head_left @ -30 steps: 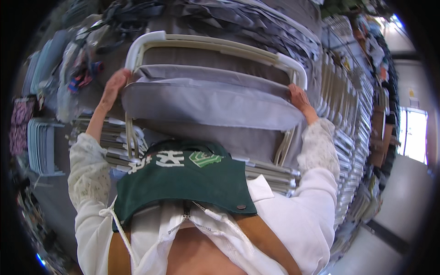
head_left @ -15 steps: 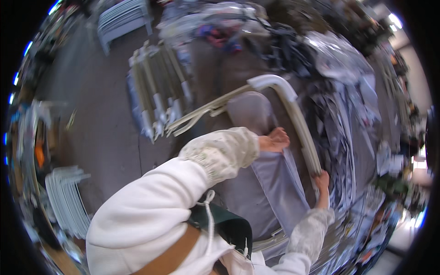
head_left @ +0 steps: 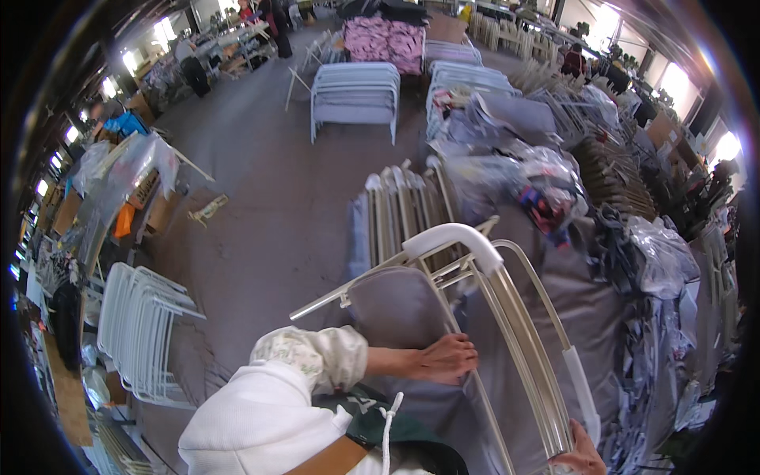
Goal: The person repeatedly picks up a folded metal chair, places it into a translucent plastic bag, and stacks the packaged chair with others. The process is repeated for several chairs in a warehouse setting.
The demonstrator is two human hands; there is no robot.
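Observation:
In front of me is a folding chair [head_left: 514, 317] of cream metal tubes, with a white sleeve [head_left: 449, 234] over its bent corner and grey fabric [head_left: 396, 297] stretched along its left part. My left hand [head_left: 446, 359] is closed around a thin tube at the edge of that fabric, near the middle of the chair. At the lower right, my right hand [head_left: 582, 453] wraps round the bundled side tubes, close to a second white sleeve [head_left: 582, 388]. The near end of the chair runs out of the picture.
Several folded cream frames [head_left: 404, 210] stand just beyond the chair. White tube frames [head_left: 146, 332] are stacked at the left, and more [head_left: 356, 99] stand farther off. Clear plastic wrap [head_left: 661, 253] and grey fabric lie at the right. People [head_left: 277, 28] are in the far background.
The view has swung upward, showing more of the hall. My left hand has gone from above the grey fabric to a hold on the thin tube. More of the chair's tubes now stand apart.

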